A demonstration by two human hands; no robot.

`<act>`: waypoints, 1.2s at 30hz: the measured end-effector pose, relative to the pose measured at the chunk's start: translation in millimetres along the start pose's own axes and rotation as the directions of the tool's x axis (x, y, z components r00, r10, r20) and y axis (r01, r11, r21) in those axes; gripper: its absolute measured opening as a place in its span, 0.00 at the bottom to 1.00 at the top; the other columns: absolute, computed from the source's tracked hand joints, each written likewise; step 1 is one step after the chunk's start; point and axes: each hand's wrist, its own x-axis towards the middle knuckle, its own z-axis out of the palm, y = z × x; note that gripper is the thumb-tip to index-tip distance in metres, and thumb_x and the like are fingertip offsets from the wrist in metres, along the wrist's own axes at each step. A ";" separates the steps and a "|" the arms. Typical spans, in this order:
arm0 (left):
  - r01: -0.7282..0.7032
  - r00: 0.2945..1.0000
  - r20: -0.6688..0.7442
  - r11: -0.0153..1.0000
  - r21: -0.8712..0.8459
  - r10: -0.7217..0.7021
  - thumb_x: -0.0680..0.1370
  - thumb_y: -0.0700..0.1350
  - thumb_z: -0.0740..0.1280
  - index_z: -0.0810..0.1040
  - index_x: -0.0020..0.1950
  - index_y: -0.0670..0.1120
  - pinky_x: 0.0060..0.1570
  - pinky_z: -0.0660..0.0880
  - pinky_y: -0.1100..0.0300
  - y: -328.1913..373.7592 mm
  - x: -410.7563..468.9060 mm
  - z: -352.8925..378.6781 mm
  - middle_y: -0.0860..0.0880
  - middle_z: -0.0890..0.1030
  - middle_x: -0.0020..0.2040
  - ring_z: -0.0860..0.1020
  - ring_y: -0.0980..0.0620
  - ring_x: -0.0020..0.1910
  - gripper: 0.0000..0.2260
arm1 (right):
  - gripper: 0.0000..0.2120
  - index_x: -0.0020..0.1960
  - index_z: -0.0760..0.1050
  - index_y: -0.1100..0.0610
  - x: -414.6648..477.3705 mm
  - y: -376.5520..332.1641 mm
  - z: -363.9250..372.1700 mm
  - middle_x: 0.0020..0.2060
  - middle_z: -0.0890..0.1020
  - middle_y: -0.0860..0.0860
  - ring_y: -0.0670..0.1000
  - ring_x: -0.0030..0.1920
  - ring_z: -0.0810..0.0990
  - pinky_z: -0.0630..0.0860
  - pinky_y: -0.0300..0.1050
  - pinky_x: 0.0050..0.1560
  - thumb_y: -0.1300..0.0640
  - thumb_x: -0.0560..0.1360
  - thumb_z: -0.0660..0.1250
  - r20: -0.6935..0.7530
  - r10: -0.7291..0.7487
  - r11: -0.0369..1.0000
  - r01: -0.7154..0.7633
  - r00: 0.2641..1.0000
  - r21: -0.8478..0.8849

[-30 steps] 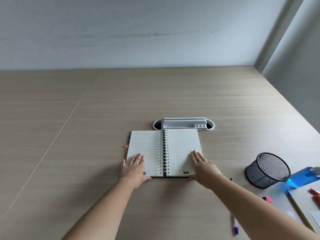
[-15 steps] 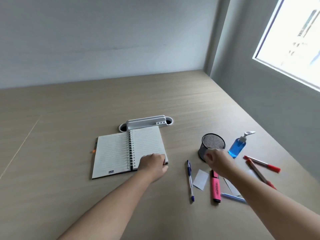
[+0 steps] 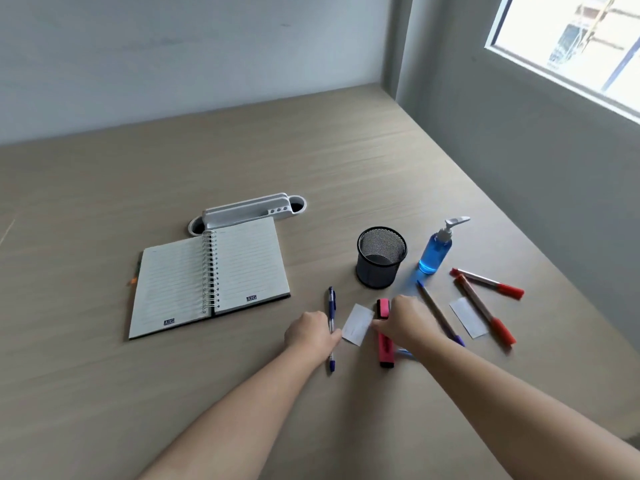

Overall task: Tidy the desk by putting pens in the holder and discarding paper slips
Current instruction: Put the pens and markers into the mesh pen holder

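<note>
A black mesh pen holder (image 3: 381, 259) stands upright right of centre. In front of it lie a blue pen (image 3: 331, 304), a white paper slip (image 3: 357, 323) and a pink highlighter (image 3: 385, 351). My left hand (image 3: 310, 333) is curled down over the blue pen's middle. My right hand (image 3: 403, 322) covers the highlighter's upper half, fingertips at the slip's right edge; what it grips is hidden. Further right lie a purple-tipped pen (image 3: 437, 311), two red pens (image 3: 489, 283) (image 3: 485, 311) and a second paper slip (image 3: 468, 317).
An open spiral notebook (image 3: 207, 280) lies to the left, below a white cable grommet (image 3: 247, 213). A blue sanitizer pump bottle (image 3: 434, 252) stands beside the holder. A light blue pen (image 3: 404, 353) peeks from under my right wrist. Walls close the desk at back and right.
My view swung right, away from the notebook. My left hand left the notebook and came down on the blue pen. My right hand dropped from the holder to the highlighter and slip.
</note>
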 end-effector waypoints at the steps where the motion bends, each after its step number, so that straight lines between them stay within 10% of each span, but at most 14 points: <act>1: 0.007 1.000 0.006 0.999 -0.033 -0.007 0.75 0.52 0.63 0.79 0.51 0.42 0.44 0.73 0.57 1.8 0.1 0.7 0.42 0.82 0.53 0.80 0.40 0.53 0.14 | 0.20 0.28 0.60 0.53 1.0 -0.4 0.8 0.35 0.72 0.53 0.55 0.37 0.72 0.63 0.42 0.28 0.49 0.69 0.68 0.001 0.004 1.000 -0.004 1.000 0.011; 7: 0.097 0.994 0.089 0.931 -0.353 -0.070 0.72 0.46 0.65 0.68 0.28 0.46 0.33 0.67 0.63 -3.1 4.2 -0.4 0.48 0.72 0.29 0.73 0.45 0.33 0.13 | 0.17 0.30 0.65 0.58 4.4 5.5 -1.1 0.27 0.69 0.52 0.50 0.26 0.68 0.61 0.41 0.24 0.50 0.67 0.69 -0.009 0.115 0.970 -0.110 0.993 0.217; 11: 0.091 0.990 0.142 0.750 -0.656 0.004 0.75 0.41 0.63 0.71 0.30 0.45 0.22 0.67 0.68 -21.8 1.8 -13.5 0.48 0.73 0.26 0.71 0.56 0.19 0.12 | 0.16 0.28 0.65 0.58 -4.3 21.1 -22.1 0.23 0.68 0.52 0.50 0.23 0.64 0.60 0.39 0.22 0.56 0.70 0.66 -0.044 0.082 0.850 -0.047 0.996 0.525; 17: -0.142 0.986 -0.053 0.626 -0.767 0.159 0.75 0.38 0.64 0.74 0.37 0.44 0.28 0.76 0.63 3.1 17.5 -75.1 0.46 0.77 0.30 0.75 0.56 0.23 0.07 | 0.14 0.28 0.73 0.58 -3.3 20.7 -93.0 0.20 0.72 0.51 0.46 0.21 0.68 0.65 0.41 0.28 0.57 0.72 0.67 -0.355 0.020 0.776 0.210 0.935 0.595; 22: -0.366 0.929 -0.254 0.577 -0.730 0.268 0.75 0.38 0.64 0.71 0.38 0.47 0.31 0.77 0.60 61.6 44.5 -137.1 0.47 0.76 0.31 0.76 0.52 0.26 0.08 | 0.09 0.36 0.76 0.58 26.5 -8.1 -152.2 0.24 0.77 0.52 0.40 0.16 0.71 0.68 0.30 0.20 0.56 0.73 0.67 -0.397 -0.064 0.795 0.288 0.915 0.534; 29: -0.280 0.960 -0.204 0.688 -0.669 0.192 0.75 0.41 0.64 0.74 0.37 0.47 0.49 0.82 0.52 87.4 71.2 -121.3 0.44 0.82 0.36 0.84 0.45 0.38 0.07 | 0.11 0.42 0.78 0.62 61.2 -18.1 -129.1 0.35 0.79 0.57 0.57 0.37 0.74 0.68 0.45 0.37 0.53 0.70 0.70 -0.291 -0.159 0.943 0.233 0.943 0.239; 36: -0.267 0.963 -0.195 0.776 -0.572 0.187 0.72 0.41 0.66 0.81 0.44 0.40 0.40 0.72 0.63 87.1 77.3 -96.6 0.44 0.86 0.41 0.80 0.52 0.33 0.06 | 0.12 0.36 0.73 0.58 71.9 -12.1 -100.1 0.34 0.76 0.57 0.57 0.38 0.74 0.64 0.43 0.35 0.50 0.70 0.68 -0.145 -0.151 0.984 0.162 0.978 0.073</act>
